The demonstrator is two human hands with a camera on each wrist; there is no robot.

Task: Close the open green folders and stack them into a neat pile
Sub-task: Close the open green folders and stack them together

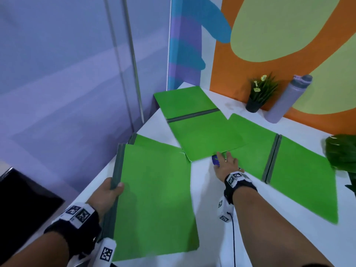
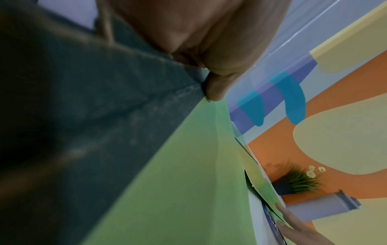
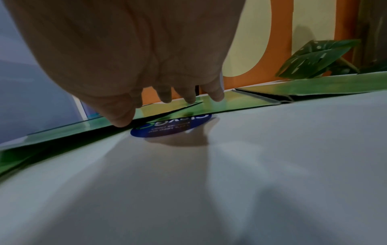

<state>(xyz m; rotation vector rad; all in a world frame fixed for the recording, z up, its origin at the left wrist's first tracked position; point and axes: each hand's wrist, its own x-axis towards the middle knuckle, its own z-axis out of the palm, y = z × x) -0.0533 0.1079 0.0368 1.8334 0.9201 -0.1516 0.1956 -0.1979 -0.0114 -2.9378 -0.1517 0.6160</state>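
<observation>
Bright green card folder with a dark grey cloth spine (image 1: 154, 191) is sitting under the left fingers (image 1: 115, 186); round blue sticker with white lettering (image 3: 170, 126) is showing just under the right fingertips (image 3: 123, 121).

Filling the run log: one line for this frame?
left hand grips closed folder spine | right hand at open folder edge | two open

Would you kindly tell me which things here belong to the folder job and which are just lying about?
Job:
closed folder, held by left hand
open folder at the back, at right hand
open folder on the right

Lying about:
flower pot
bottle
leafy plant
blue sticker
</observation>
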